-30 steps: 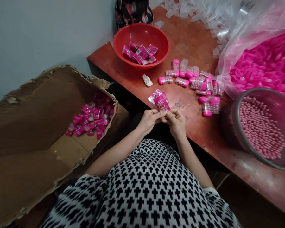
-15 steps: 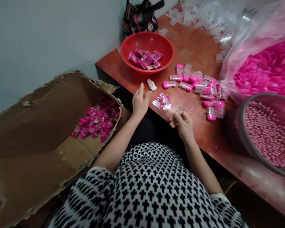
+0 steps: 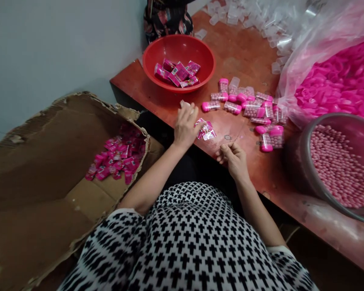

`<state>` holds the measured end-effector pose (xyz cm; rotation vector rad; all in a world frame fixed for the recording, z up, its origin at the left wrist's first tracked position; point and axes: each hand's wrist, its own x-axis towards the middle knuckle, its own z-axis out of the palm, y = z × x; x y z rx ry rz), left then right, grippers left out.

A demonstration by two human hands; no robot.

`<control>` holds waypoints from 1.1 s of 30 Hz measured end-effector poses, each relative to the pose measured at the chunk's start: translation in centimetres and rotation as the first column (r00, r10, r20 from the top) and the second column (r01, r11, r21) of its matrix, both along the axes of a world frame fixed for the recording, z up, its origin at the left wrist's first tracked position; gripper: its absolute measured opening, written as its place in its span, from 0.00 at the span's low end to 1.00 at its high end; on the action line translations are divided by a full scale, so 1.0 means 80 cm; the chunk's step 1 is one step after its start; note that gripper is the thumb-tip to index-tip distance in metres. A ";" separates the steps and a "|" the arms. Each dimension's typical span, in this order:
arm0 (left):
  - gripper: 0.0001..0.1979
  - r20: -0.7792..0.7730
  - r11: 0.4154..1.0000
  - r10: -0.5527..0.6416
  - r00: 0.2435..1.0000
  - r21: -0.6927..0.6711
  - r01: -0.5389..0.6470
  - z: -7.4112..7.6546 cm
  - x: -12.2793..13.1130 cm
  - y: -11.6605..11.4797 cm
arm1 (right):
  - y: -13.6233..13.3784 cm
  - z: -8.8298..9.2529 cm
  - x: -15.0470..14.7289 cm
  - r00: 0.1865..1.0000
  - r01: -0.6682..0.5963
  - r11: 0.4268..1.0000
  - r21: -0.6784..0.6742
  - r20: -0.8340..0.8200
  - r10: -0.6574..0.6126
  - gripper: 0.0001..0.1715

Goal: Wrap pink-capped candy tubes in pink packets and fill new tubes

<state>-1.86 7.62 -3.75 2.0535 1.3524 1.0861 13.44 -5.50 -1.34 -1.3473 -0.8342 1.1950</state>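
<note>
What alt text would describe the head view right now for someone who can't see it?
A person's left hand rests by a small pile of pink packets on a red-brown table, right hand by the table edge. A red bowl of packets and pink-capped bottles are nearby.

red bowl (image 3: 177, 47) | cardboard box (image 3: 48, 161) | steel pot of beads (image 3: 294, 161) | bagged pink caps (image 3: 336, 85)

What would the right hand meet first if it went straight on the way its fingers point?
The right hand would probably meet the clear pink sachets on the red tabletop; depth is unclear.
</note>
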 end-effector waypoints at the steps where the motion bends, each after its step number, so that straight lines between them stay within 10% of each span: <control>1: 0.21 -0.028 0.998 -0.056 0.998 -0.003 0.056 0.000 0.006 -0.016 | 0.001 0.002 0.003 1.000 0.008 1.000 0.004 0.007 -0.008 0.17; 9: 0.09 -0.016 0.995 -0.087 0.996 -0.053 0.086 -0.020 0.025 -0.051 | 0.030 0.008 0.017 0.983 0.062 0.995 0.082 0.167 -0.075 0.16; 17: 0.20 0.354 0.974 -0.064 0.933 -0.182 0.136 0.022 0.015 -0.090 | 0.062 -0.007 0.006 0.999 0.040 0.991 0.126 0.006 -0.042 0.19; 22: 0.18 0.634 0.719 0.199 0.747 -0.613 0.329 0.028 0.015 -0.097 | 0.050 0.000 0.011 0.994 -0.079 0.994 0.079 0.083 0.072 0.17; 27: 0.17 0.708 0.461 0.348 0.614 -0.700 0.546 0.029 0.024 -0.098 | 0.040 0.000 0.021 0.992 -0.072 0.994 0.082 0.113 0.062 0.13; 33: 0.14 0.693 0.442 0.401 0.599 -0.719 0.537 0.030 0.028 -0.103 | 0.035 -0.005 0.016 0.959 -0.077 0.993 0.087 0.277 0.050 0.09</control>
